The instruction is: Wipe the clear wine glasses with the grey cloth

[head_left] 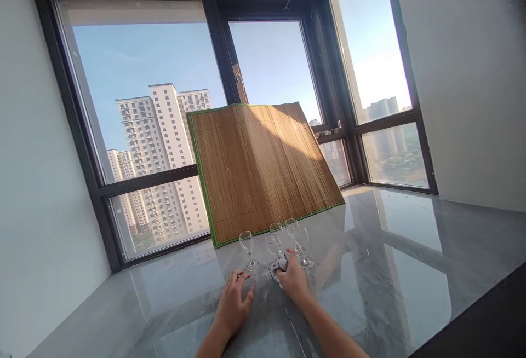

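Observation:
Several clear wine glasses stand upright on a glossy grey marble countertop (390,270); one glass (247,248) stands apart at the left, the others (293,240) cluster to its right. My left hand (233,306) rests flat on the counter just in front of the left glass, fingers spread. My right hand (292,280) is closed over a small grey cloth (279,263) pressed on the counter at the foot of the clustered glasses.
A brown bamboo mat (258,169) with green edging leans against the window frame behind the glasses. Large dark-framed windows (143,128) wrap the corner. White walls (472,84) flank both sides. A dark edge (485,319) crosses the lower right.

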Action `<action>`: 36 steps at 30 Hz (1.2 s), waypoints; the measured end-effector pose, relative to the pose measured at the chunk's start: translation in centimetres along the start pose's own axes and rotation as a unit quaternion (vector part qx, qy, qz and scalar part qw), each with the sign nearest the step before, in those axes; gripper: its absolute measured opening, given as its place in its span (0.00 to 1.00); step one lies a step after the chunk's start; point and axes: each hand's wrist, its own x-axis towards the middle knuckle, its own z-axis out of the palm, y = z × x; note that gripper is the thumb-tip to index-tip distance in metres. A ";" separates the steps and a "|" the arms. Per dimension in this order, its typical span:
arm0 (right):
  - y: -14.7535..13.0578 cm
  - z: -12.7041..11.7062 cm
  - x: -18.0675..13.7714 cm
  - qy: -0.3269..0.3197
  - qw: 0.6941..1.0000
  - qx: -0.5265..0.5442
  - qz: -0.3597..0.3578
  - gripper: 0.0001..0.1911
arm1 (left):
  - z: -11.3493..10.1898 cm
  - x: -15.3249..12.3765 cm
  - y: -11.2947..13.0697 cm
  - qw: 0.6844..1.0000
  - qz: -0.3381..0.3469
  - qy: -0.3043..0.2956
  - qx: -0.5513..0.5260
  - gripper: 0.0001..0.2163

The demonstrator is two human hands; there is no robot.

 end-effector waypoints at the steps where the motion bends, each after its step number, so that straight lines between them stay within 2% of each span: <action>1: -0.1 0.0 0.1 -0.003 1.000 -0.005 0.005 0.34 | 0.0 0.0 0.1 1.000 0.002 -0.002 -0.006 0.17; 5: -0.5 -0.4 -0.3 0.000 0.999 -0.024 0.025 0.30 | -0.3 -0.5 0.0 1.000 -0.001 0.002 -0.020 0.17; 10: -1.0 -1.0 -0.9 0.039 0.997 -0.034 0.058 0.27 | -1.5 -1.9 -0.7 0.999 -0.004 0.034 -0.034 0.15; 15: -0.9 -0.8 -1.2 0.068 0.997 -0.001 0.030 0.29 | -1.8 -2.6 -0.4 0.998 -0.010 0.061 -0.033 0.14; 21: -1.8 -2.0 -3.8 0.063 0.996 -0.030 0.055 0.28 | -1.7 -2.1 0.9 0.999 -0.020 0.041 -0.009 0.14; 25: -3.0 -2.3 -5.0 0.032 0.995 -0.094 -0.013 0.24 | -1.1 -1.4 1.4 0.999 -0.005 0.030 0.023 0.14; 29: -3.3 -1.6 -4.9 -0.015 0.974 -0.198 -0.108 0.23 | 0.1 -0.3 1.6 0.997 -0.012 -0.025 0.076 0.15; 32: -2.9 -1.3 -4.5 -0.018 0.952 -0.257 -0.163 0.25 | 0.6 0.6 1.5 0.987 -0.071 -0.067 0.129 0.22; 36: -2.2 -1.5 -4.5 -0.008 0.941 -0.287 -0.177 0.23 | 0.7 1.6 1.3 0.976 -0.118 -0.124 0.135 0.28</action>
